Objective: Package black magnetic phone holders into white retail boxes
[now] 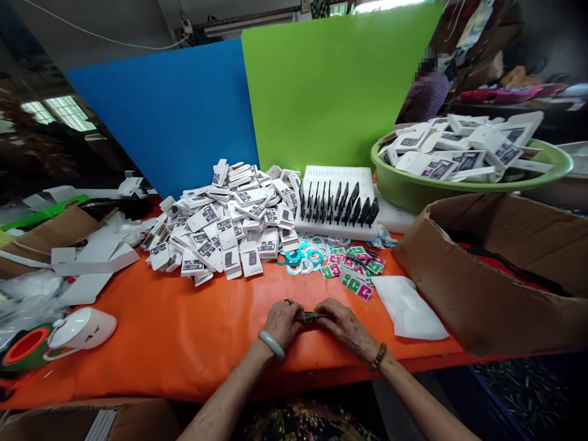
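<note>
My left hand and my right hand meet low over the orange tabletop, near its front edge. Between their fingertips is a thin, flat, greenish packet, seen nearly edge-on; each hand pinches one end. Its printing is too small to read. Just beyond the hands lie several green and pink wipe packets. Left of these are white and turquoise rings, loosely heaped. A folded white foam sheet rests to the right of my right hand.
Small white boxes form a big heap at back left. A white foam rack holds black discs upright. At right stand a green basin of boxes and an open carton. A lidded mug is at left. A person sits behind.
</note>
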`<action>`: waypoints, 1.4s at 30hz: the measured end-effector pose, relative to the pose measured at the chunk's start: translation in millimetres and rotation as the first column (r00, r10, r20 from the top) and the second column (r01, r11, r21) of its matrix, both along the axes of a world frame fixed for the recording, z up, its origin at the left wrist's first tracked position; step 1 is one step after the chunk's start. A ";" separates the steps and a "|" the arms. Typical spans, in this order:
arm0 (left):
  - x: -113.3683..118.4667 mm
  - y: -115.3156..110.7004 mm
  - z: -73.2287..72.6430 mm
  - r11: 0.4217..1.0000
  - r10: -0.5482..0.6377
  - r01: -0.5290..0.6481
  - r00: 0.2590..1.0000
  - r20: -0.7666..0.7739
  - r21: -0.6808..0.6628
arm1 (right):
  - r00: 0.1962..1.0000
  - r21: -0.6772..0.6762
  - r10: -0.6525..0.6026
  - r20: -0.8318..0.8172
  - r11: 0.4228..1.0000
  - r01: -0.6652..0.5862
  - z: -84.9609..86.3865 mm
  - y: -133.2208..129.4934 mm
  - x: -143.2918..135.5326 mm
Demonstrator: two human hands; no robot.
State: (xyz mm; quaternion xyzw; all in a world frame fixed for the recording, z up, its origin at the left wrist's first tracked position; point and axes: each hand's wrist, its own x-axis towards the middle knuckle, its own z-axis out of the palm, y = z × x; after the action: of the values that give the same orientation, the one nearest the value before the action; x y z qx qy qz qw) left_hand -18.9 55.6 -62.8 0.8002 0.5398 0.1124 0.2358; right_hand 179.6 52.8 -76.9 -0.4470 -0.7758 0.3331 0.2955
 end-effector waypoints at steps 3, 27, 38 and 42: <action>-16.9 -4.7 -5.3 1.000 0.023 -0.023 0.998 0.063 -0.004 | 0.998 -0.017 -0.004 -0.057 1.000 0.003 -5.1 -2.4 -1.2; -11.8 -28.1 6.0 0.986 -0.150 0.144 0.987 0.059 0.085 | 0.900 0.166 0.164 0.404 0.954 -0.248 30.0 -12.5 -20.7; -13.4 -41.2 36.7 0.978 -0.187 0.203 0.950 0.252 -0.040 | 0.874 -0.001 0.321 0.365 0.939 -0.345 69.3 -25.7 -2.9; -12.9 -45.1 48.5 0.973 -0.204 0.227 0.933 0.296 -0.042 | 0.866 -0.025 0.313 0.390 0.944 -0.330 88.2 -33.7 -1.1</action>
State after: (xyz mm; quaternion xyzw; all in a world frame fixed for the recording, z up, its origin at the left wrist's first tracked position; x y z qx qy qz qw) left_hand -31.8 10.5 -14.3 0.8200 0.4122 0.1815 0.3532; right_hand 178.5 19.0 11.3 -0.3625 -0.8892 0.2657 0.0858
